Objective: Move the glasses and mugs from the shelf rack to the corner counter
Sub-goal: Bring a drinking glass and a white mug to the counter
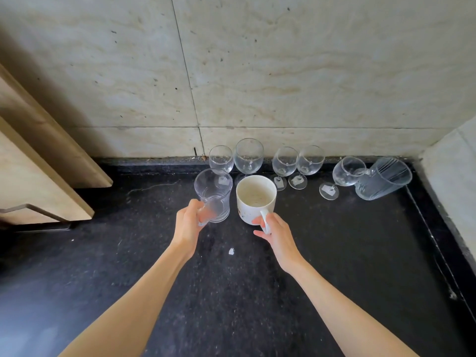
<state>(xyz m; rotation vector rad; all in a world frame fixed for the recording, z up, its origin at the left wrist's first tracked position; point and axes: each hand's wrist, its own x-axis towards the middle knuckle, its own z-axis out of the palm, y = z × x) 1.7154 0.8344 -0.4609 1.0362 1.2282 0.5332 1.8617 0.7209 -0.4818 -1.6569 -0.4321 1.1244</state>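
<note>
A: Head view first; a black, speckled stone counter (231,292) is seen, bounded by pale veined marble wall tiles (283,73) at the back and right; what is held?

B: A clear glass mug (212,195), cylindrical and slightly waisted, is gripped by the left hand (188,228), whose fingers are curled round its handle side; a white ceramic mug (255,198), round-mouthed and faintly stained inside, is pinched at its looped handle by the right hand (275,233), thumb and forefinger closed on the loop, the remaining fingers looser.

A: Are both mugs set down?

B: That cannot be told; they are just beside each other, upright, low over or on the counter.

A: And behind them?

B: Five stemmed wine glasses are lined along the wall: a small one (221,161), a taller one (248,157), a touching pair (297,162), and a tilted one (346,173) leaning against a ribbed glass jug (383,179) in the corner; a light wooden cabinet (38,155) is seen at the left.
</note>
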